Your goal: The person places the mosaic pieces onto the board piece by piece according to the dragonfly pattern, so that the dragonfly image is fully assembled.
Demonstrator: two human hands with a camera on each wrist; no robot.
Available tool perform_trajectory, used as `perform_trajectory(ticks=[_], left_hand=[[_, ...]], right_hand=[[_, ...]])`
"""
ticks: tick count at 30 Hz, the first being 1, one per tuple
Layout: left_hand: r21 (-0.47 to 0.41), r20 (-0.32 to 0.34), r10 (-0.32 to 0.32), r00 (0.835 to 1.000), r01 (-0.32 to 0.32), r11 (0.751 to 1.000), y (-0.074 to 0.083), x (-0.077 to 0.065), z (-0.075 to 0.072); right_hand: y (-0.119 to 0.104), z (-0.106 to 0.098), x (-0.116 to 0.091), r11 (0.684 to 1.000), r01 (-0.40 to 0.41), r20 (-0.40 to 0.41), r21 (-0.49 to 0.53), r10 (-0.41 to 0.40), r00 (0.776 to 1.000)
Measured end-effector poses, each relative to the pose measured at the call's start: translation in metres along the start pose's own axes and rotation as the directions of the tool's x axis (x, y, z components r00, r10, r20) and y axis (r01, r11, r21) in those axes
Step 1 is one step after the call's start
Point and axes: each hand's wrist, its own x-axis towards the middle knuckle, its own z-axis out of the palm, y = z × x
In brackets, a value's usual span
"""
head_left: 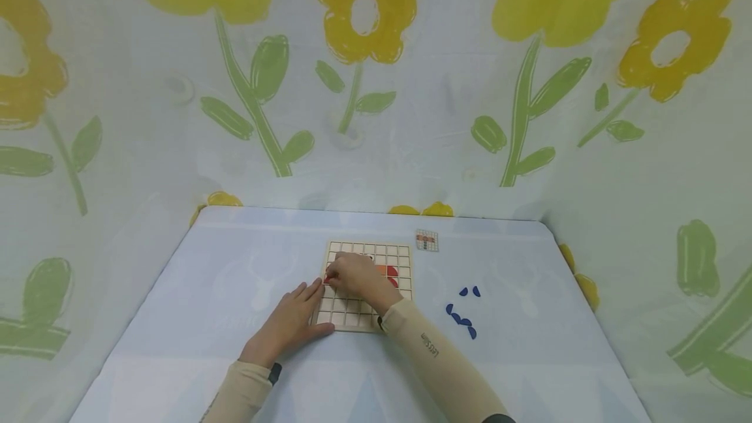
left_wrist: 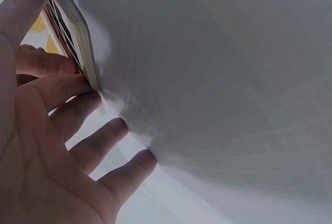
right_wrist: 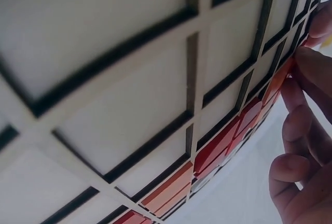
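Observation:
A square wooden grid board [head_left: 358, 325] lies on the table with red pieces [head_left: 392, 271] and an orange piece [head_left: 382, 269] set in its cells. My right hand [head_left: 360, 276] reaches over the board to its left edge. Thumb and fingertips there pinch a small red piece [head_left: 327, 279], mostly covered by the fingers; the right wrist view has the same hand [right_wrist: 303, 125] at the far side of the grid. Spread along the board's left edge and near corner, my left hand [head_left: 290, 320] lies with straight fingers, thumb and fingertips touching the rim [left_wrist: 83, 37].
Several dark blue curved pieces [head_left: 455, 318] lie scattered on the table right of the board. Behind the board's right corner is a small pattern card [head_left: 427, 240]. A flower-printed cloth [head_left: 423, 116] stands behind the table [head_left: 194, 292].

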Motion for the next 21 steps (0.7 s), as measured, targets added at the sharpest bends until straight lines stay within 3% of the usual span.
perform_trajectory(ticks=[12, 21], left_hand=[[-0.004, -0.007, 0.002, 1.000, -0.002, 1.000, 0.0012, -0.0002, -0.0005], [-0.004, -0.009, 0.003, 1.000, -0.003, 1.000, 0.0016, 0.0003, 0.0001]], right_hand=[[0.0001, 0.0028, -0.0017, 0.999, -0.034, -0.005, 0.026, 0.034, 0.999], [-0.0001, 0.0023, -0.0071, 1.000, -0.016, -0.033, 0.013, 0.017, 0.999]])
